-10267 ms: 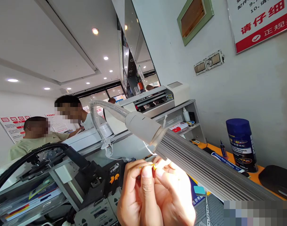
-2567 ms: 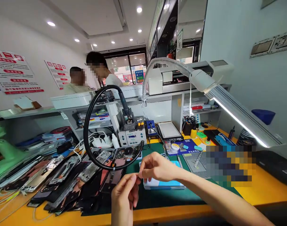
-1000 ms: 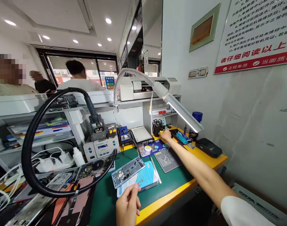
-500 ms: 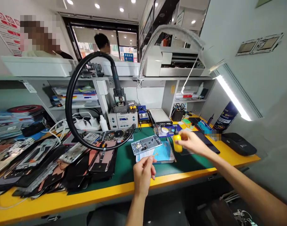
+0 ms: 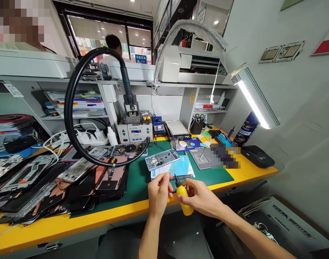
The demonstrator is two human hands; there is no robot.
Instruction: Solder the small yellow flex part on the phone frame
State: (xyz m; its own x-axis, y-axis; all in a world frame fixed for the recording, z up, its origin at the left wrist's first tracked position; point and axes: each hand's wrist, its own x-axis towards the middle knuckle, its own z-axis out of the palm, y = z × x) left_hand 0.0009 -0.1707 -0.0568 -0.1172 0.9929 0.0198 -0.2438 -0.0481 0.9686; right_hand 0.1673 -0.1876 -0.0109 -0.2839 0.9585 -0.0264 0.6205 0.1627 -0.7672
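Between the thumb and fingertips of my left hand (image 5: pixel 159 190) is a small orange flex cable (image 5: pixel 173 172), its thin end poking out toward the bench. My right hand (image 5: pixel 201 196) grips a yellow squeeze bottle (image 5: pixel 185 201) with a black nozzle. The bottle leans left, its tip close to the cable; whether they touch I cannot tell. Just beyond my hands, a grey phone frame (image 5: pixel 163 159) rests on a light-blue box (image 5: pixel 184 166) on the green mat (image 5: pixel 139 187).
Several dismantled phones (image 5: pixel 91 180) are piled at left. A black hose (image 5: pixel 68 108) loops from the hot-air station (image 5: pixel 134 133). A perforated metal plate (image 5: pixel 199 158) lies right of the box. A lit lamp (image 5: pixel 253 104) hangs over the right side, near a spray can (image 5: pixel 247 128).
My right hand has brought the yellow bottle left and nearer, from above the mat to beside my left hand, its nozzle now tipped toward the cable. The view has shifted slightly right.
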